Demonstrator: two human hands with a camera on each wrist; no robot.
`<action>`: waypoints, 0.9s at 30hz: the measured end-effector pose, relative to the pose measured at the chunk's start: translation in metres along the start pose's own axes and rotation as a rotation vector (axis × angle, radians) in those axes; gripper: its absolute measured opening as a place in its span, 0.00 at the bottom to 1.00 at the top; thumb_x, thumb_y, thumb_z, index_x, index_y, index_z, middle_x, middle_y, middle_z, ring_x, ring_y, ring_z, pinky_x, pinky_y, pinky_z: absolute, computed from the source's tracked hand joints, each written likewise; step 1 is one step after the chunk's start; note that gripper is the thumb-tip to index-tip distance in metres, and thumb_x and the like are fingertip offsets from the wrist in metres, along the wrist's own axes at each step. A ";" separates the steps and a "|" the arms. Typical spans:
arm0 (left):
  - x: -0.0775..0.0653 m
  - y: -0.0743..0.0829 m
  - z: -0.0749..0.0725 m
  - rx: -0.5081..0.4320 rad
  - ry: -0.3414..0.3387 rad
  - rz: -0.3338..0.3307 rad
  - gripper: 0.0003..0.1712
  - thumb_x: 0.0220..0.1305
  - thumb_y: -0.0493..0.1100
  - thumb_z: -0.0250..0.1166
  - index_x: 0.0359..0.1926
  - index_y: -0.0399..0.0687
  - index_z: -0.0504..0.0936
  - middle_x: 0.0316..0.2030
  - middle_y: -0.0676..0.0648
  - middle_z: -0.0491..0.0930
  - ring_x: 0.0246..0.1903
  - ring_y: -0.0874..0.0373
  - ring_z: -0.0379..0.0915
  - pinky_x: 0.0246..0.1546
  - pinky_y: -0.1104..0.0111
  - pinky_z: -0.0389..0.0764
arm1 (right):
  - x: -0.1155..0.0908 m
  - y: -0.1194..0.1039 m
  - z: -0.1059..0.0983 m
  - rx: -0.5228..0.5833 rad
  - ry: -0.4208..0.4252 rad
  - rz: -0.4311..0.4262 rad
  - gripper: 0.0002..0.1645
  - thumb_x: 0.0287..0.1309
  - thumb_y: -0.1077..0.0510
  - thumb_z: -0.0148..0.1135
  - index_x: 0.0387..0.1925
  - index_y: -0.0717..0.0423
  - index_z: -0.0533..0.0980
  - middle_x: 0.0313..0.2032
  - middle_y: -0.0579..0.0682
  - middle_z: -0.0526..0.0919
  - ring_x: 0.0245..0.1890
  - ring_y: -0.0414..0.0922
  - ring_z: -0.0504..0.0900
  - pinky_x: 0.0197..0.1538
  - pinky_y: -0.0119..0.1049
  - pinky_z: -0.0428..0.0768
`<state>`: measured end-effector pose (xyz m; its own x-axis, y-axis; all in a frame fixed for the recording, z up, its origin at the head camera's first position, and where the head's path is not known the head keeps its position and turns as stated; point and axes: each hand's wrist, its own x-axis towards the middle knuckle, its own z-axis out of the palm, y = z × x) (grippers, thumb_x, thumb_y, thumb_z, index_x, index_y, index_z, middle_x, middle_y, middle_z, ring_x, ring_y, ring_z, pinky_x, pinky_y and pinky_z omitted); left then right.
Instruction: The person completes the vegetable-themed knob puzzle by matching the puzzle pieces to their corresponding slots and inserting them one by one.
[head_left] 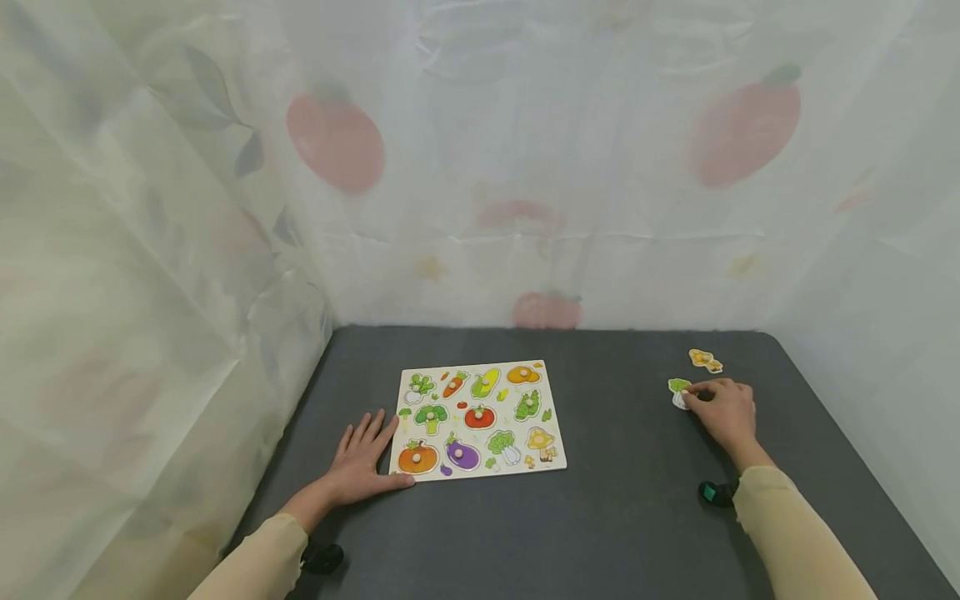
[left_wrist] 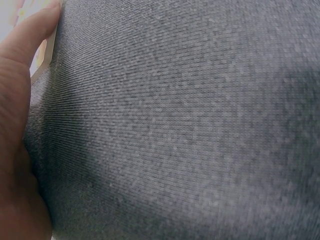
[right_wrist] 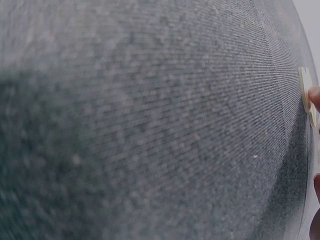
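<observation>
A vegetable puzzle board point(head_left: 450, 423) lies flat on the table, with knobbed pieces such as a pumpkin, eggplant, tomato and corn in it. My left hand point(head_left: 362, 462) rests at the board's left edge with its fingers spread; the thumb point(left_wrist: 35, 32) touches the near left corner. On the right, my right hand point(head_left: 726, 412) pinches a green-and-white leafy-vegetable puzzle piece point(head_left: 678, 387) between thumb and fingers. The right wrist view catches only the edge of that piece point(right_wrist: 304, 90) beside a fingertip. Just beyond it lies a yellow mushroom puzzle piece point(head_left: 705, 361).
The dark grey fabric-covered table point(head_left: 600, 525) has rounded far corners. Translucent curtains point(head_left: 555, 150) printed with fruit enclose it at the back and both sides. A dark band with a green marker point(head_left: 711, 492) sits at the right wrist.
</observation>
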<state>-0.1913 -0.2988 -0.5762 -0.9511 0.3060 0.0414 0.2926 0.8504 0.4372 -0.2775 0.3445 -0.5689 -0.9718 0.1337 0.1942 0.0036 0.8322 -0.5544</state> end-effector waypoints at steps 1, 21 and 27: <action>0.000 0.001 -0.001 -0.001 0.001 0.001 0.67 0.52 0.74 0.71 0.80 0.42 0.55 0.77 0.29 0.48 0.76 0.28 0.37 0.70 0.33 0.35 | 0.000 0.000 0.000 0.001 -0.003 0.004 0.22 0.66 0.50 0.66 0.47 0.67 0.84 0.58 0.73 0.71 0.61 0.74 0.59 0.59 0.71 0.59; 0.002 0.003 -0.004 0.075 -0.065 -0.045 0.68 0.54 0.77 0.67 0.82 0.44 0.51 0.79 0.33 0.45 0.77 0.32 0.36 0.72 0.35 0.36 | -0.004 -0.007 0.001 -0.007 0.020 0.012 0.21 0.67 0.50 0.65 0.46 0.66 0.84 0.57 0.73 0.73 0.59 0.74 0.60 0.56 0.70 0.60; 0.002 0.004 -0.005 0.077 -0.073 -0.050 0.68 0.54 0.78 0.66 0.82 0.45 0.50 0.79 0.34 0.45 0.78 0.32 0.35 0.72 0.35 0.35 | -0.001 -0.011 0.005 -0.009 0.037 -0.022 0.19 0.67 0.51 0.65 0.46 0.66 0.84 0.56 0.73 0.74 0.58 0.73 0.62 0.57 0.70 0.60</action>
<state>-0.1924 -0.2974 -0.5699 -0.9557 0.2907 -0.0455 0.2547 0.8947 0.3670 -0.2777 0.3325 -0.5675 -0.9624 0.1351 0.2357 -0.0151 0.8397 -0.5429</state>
